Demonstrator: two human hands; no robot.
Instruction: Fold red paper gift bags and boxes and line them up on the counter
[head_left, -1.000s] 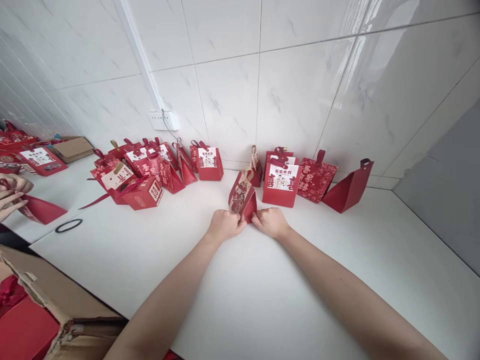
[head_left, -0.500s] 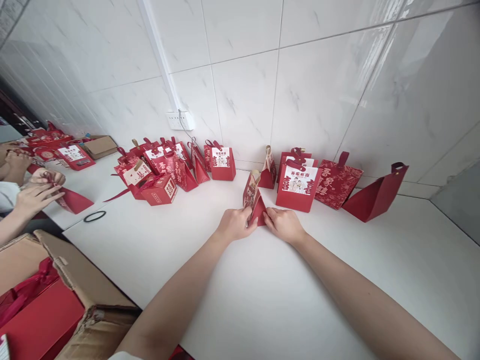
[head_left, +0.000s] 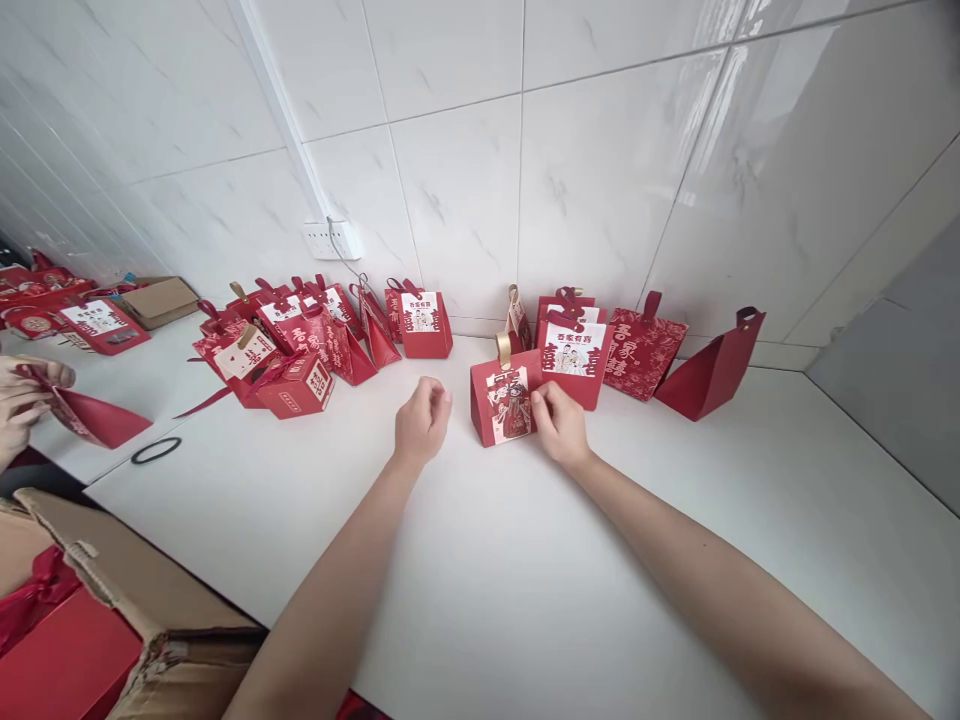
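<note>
Table: surface reaches rightward; near-left edge passes the carton
Carton: flaps open, ribboned red box inside
Picture box: stands before other red boxes
Left hand: loosely curled, holding nothing
Right hand: pinching the picture box's right edge

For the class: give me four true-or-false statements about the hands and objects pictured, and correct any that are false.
1. The right hand touches the illustrated red card gift box with a gold loop. True.
2. The left hand touches that box too. False: the left hand is apart from it.
3. A thin black oval ring lies on the white tabletop. True.
4. The white rectangular wall socket is right of that box. False: the socket is left.
</note>
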